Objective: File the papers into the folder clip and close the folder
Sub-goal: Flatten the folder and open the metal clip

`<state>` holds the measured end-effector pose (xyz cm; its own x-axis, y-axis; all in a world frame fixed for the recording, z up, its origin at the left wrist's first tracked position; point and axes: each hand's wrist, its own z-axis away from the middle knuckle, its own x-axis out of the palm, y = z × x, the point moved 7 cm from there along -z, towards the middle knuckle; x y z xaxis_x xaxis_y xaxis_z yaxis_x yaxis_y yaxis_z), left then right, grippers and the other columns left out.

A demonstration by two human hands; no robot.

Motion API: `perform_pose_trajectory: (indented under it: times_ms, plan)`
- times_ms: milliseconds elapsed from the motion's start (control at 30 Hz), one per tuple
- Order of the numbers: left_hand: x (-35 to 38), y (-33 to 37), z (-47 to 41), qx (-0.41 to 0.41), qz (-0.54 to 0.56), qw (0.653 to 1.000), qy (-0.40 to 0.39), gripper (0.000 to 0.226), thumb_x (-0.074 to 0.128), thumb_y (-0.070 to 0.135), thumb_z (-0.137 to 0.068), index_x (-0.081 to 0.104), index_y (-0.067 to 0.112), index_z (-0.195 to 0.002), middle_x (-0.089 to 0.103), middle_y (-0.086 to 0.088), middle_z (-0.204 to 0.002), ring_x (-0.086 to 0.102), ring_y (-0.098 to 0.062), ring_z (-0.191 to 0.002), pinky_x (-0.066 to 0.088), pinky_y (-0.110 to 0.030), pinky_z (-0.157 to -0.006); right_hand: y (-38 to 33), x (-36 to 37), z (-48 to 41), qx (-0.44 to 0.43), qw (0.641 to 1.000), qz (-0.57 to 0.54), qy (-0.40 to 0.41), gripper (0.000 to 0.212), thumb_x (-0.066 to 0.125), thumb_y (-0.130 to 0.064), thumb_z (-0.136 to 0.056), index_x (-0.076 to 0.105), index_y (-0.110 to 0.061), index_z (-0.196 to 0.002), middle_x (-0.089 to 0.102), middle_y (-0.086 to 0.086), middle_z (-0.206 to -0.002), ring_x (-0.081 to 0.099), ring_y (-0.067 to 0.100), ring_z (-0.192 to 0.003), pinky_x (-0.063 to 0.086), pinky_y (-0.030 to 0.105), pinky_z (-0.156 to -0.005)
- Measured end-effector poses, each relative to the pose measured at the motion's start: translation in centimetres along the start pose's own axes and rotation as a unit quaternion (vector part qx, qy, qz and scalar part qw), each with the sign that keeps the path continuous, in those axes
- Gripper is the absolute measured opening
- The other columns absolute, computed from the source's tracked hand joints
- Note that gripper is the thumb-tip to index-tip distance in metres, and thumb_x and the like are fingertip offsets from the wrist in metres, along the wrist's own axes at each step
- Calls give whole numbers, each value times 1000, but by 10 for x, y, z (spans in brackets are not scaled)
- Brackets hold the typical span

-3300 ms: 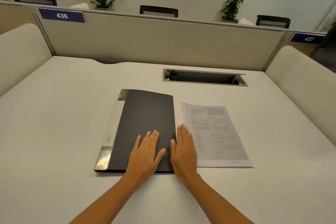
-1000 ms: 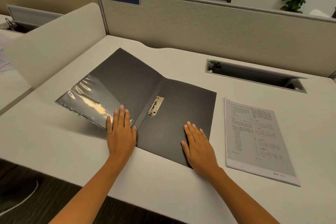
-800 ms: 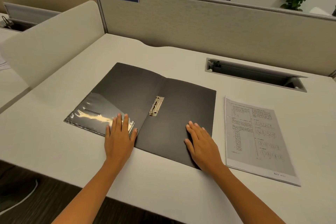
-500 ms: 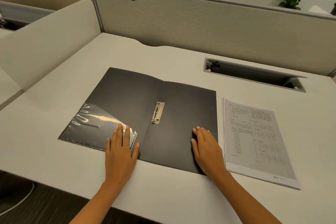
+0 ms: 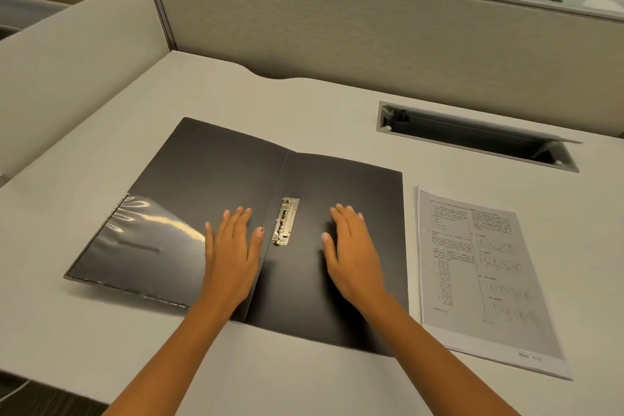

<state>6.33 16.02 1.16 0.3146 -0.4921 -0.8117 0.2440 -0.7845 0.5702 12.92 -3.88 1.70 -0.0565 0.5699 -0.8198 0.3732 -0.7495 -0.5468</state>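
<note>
Presently catalogued, largest item first.

Desk (image 5: 304, 378): pale, flat, beneath both forearms; bears everything listed below.

Folder (image 5: 216, 172): dark, thin-walled, lying open and flat under both palms, spine running away between the hands. Judged light, semi-stiff, prone to flexing if lifted by one corner; smooth cover, likely to slide on the desk unless pinned. Best taken at the outer edge of the left-hand cover for closing, weighted on the right-hand panel meanwhile. Glossy clear pocket (image 5: 141, 243) on the inner cover, just outboard of the left hand.

Papers (image 5: 486, 280): thin printed stack, just outboard of the right hand, beside the folder's right edge, apparently not overlapping it. Judged light, limp, easily fanned or creased; best pinched along the long edge nearest the right hand, thumb above and fingers below, keeping the sheets squared.

Left hand (image 5: 233, 253): fingers spread, palm down on the inner cover, thumb near the clip, holding nothing.

Right hand (image 5: 351, 257): fingers spread, palm down on the right-hand panel, holding nothing.

Clip (image 5: 285, 221): small brass-coloured metal lever, lying between the two hands by the spine. Judged sprung and stiff; lever end to be lifted; open or latched not discernible.

Changes against half a second prior: both hands farther up the panels, now flanking the clip; folder and papers apparently unmoved.
</note>
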Motion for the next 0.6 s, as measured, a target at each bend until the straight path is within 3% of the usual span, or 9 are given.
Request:
perform_pose_trajectory:
  times_ms: [267,400,600]
  plan:
    - [21,4,-23,87,-56,992,-75,73,25,61,-90,11,22,-150,8,6,-157,-5,-6,-143,-13,-30,-114,-7,36,-42,-23,998,43,-48,59,30,-35,-99,8,-17,-151,7,-1,-160,-1,11,-147,2,30,-121]
    - [16,2,-32,53,16,996,-67,77,37,67,-85,15,28,-149,12,18,-150,0,3,-139,-5,-26,-114,-2,43,-44,-26,997,64,-41,59,28,-37,-98,10,-15,-151,9,0,-160,1,12,-147,-1,28,-119]
    - [18,-6,-47,45,1,993,-110,84,59,59,-78,17,35,-147,13,18,-154,-4,-4,-142,-6,-37,-117,4,50,-41,-31,993,109,-44,60,20,-44,-98,7,-17,-151,4,-2,-160,-7,9,-146,-9,24,-118]
